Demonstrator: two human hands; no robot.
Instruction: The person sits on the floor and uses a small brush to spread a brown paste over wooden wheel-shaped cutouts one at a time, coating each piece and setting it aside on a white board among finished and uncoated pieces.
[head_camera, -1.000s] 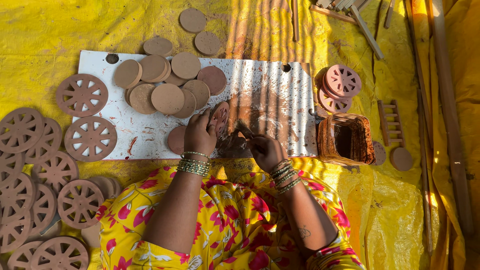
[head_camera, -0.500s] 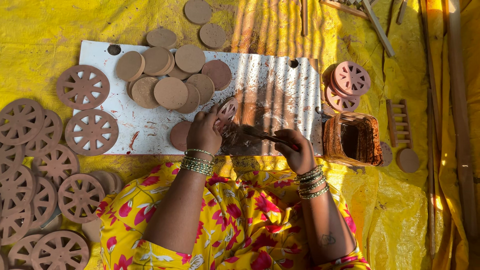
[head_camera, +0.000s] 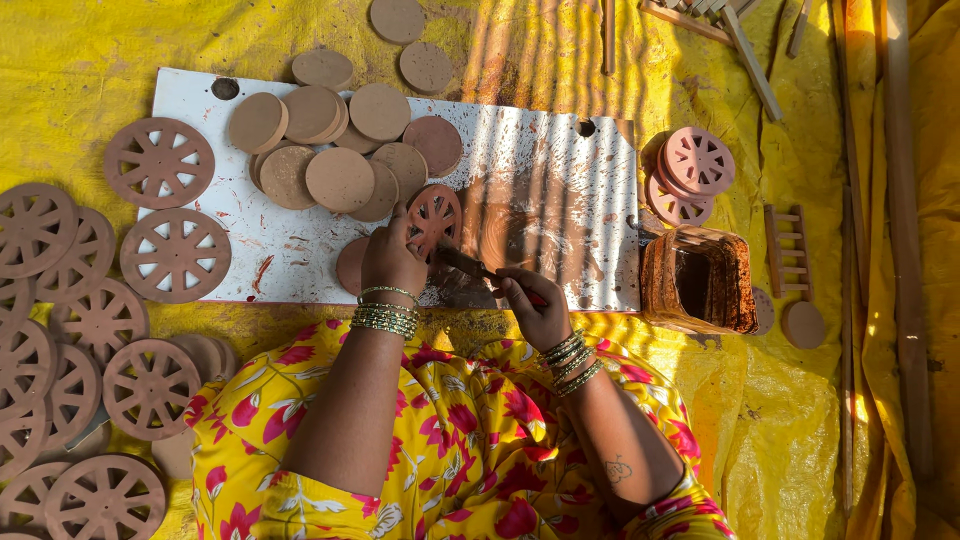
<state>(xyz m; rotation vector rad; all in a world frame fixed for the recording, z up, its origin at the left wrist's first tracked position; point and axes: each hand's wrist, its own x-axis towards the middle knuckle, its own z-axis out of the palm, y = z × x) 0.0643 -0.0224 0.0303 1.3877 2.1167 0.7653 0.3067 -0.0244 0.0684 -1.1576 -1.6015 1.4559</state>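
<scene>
She sits over the white board (head_camera: 300, 240), her left hand (head_camera: 392, 258) pinching a small spoked clay wheel (head_camera: 436, 216) by its lower edge and holding it tilted just above the board, beside a heap of plain clay discs (head_camera: 340, 150). Her right hand (head_camera: 535, 305) has its fingers curled tight round a thin brush (head_camera: 468, 265), whose tip reaches toward the wheel. A paint-stained square tub (head_camera: 698, 282) stands just off the board's right edge, and bigger spoked wheels (head_camera: 70, 330) lie spread at her left.
</scene>
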